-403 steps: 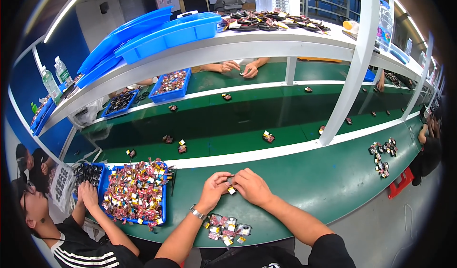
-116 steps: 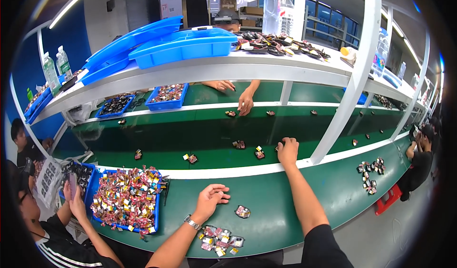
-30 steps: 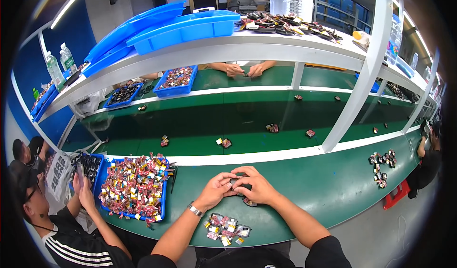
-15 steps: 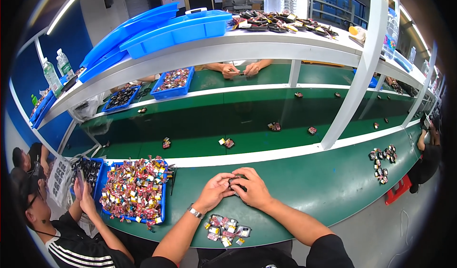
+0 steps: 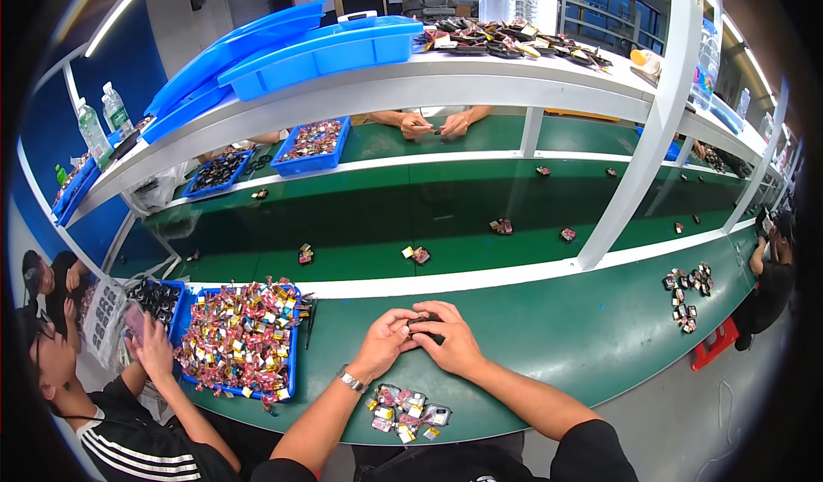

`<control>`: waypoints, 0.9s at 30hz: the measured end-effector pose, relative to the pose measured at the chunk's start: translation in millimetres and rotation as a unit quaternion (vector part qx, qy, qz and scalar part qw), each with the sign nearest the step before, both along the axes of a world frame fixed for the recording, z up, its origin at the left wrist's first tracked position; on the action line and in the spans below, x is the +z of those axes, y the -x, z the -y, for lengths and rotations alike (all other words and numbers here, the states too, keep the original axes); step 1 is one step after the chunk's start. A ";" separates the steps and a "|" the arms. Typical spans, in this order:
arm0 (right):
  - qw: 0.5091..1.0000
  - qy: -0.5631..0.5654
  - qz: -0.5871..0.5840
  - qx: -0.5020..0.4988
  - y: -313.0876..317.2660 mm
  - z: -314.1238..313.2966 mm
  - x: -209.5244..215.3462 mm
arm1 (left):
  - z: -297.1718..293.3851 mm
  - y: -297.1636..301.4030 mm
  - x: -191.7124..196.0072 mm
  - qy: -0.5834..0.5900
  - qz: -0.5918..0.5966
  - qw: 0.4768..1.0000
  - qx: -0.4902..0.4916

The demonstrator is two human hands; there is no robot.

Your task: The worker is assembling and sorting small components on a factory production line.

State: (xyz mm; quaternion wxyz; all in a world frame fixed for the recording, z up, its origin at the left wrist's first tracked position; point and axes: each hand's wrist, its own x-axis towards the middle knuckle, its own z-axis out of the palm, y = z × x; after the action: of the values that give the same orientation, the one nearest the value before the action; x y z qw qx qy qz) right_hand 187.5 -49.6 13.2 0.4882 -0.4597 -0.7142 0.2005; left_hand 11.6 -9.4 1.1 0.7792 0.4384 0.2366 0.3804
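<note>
Over the green bench, my left hand (image 5: 384, 345) and my right hand (image 5: 450, 342) meet, with fingers closed around a small black part (image 5: 426, 317). The fingers cover most of it, so its exact kind cannot be made out. My left wrist wears a metal watch. Just below my hands, near the bench's front edge, lies a cluster of small dark casings (image 5: 407, 412) with red wires and white and yellow pieces. To the left, a blue tray (image 5: 292, 379) is heaped with small wired parts (image 5: 236, 338) in the same colours.
Behind the bench's white rail (image 5: 480, 282), a dark green conveyor belt (image 5: 343, 225) carries scattered wired pieces. A second blue tray (image 5: 182, 298) holds black parts beside a seated person (image 5: 154, 422) at left. Another wired cluster (image 5: 687, 293) lies far right. A white post (image 5: 639, 131) supports the overhead shelf.
Pieces on the belt have shifted slightly to the right. My right fingers have changed their hold on the black part. The person at left has leaned left and moved their hands.
</note>
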 end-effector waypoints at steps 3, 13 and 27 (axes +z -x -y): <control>1.000 -0.001 0.003 0.003 0.3 1.5 0.1 | 1.8 -0.4 0.1 0.005 0.009 1.000 -0.001; 1.000 -0.005 0.008 -0.020 -4.8 -1.9 -1.9 | 3.7 -6.8 6.5 0.003 -0.001 1.000 0.017; 1.000 0.013 -0.023 0.009 0.7 -2.6 -2.7 | -0.3 -3.2 -5.6 -0.027 -0.015 0.999 0.034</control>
State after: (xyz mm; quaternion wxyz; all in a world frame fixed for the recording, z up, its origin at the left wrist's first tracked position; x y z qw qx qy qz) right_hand 186.8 -47.1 10.5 0.4962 -0.4552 -0.7043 0.2248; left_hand 14.7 -9.2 -4.5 0.7502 0.4567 0.2524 0.4062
